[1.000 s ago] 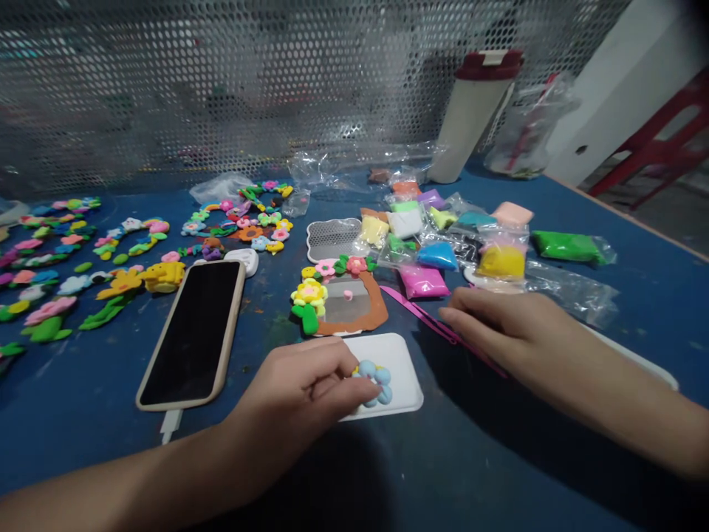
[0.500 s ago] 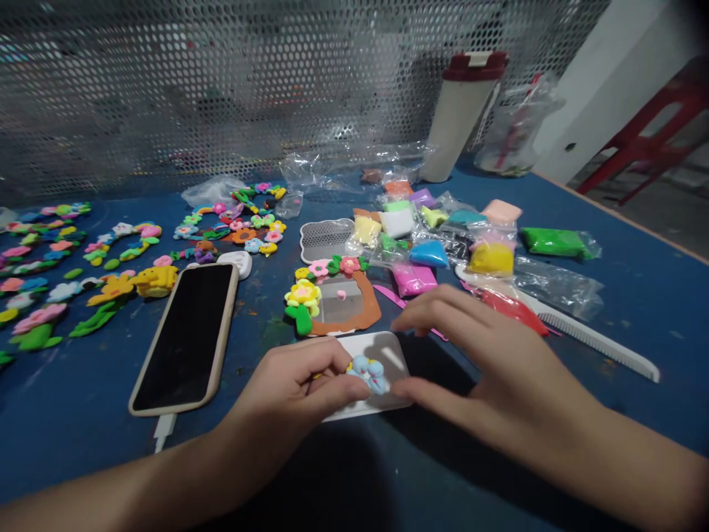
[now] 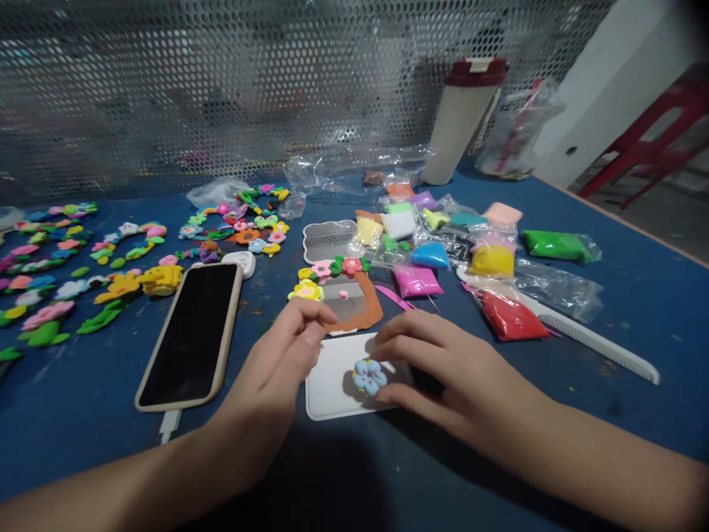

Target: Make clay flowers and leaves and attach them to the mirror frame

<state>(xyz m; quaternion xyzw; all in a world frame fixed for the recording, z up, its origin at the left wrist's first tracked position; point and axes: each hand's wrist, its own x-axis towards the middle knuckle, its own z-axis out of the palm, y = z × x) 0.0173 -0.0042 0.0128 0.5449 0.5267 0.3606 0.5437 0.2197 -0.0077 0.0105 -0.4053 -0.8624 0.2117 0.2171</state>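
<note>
A light-blue clay flower (image 3: 369,377) with small red marks and bits of yellow at its edge is over the white rectangular board (image 3: 332,395). My right hand (image 3: 437,362) has thumb and fingertips at the flower's right side, apparently gripping it lightly. Left of it, my left hand (image 3: 282,362) is half curled, thumb and fingers apart, with nothing visible in it. Its fingertips are near the brown clay frame (image 3: 370,303), which carries pink, red and yellow flowers along its top and left. Part of that left side is hidden behind my left hand.
A phone (image 3: 191,332) with a cable lies left. Clay flower pieces (image 3: 130,244) spread beyond it. Bagged clay packs, including a red one (image 3: 509,316), lie right, beside a white comb (image 3: 603,347). A tumbler (image 3: 465,122) stands before the perforated metal panel (image 3: 221,89).
My left hand has let go of the blue flower and moved left and up. My right hand has moved slightly left to the flower, which now faces up more fully.
</note>
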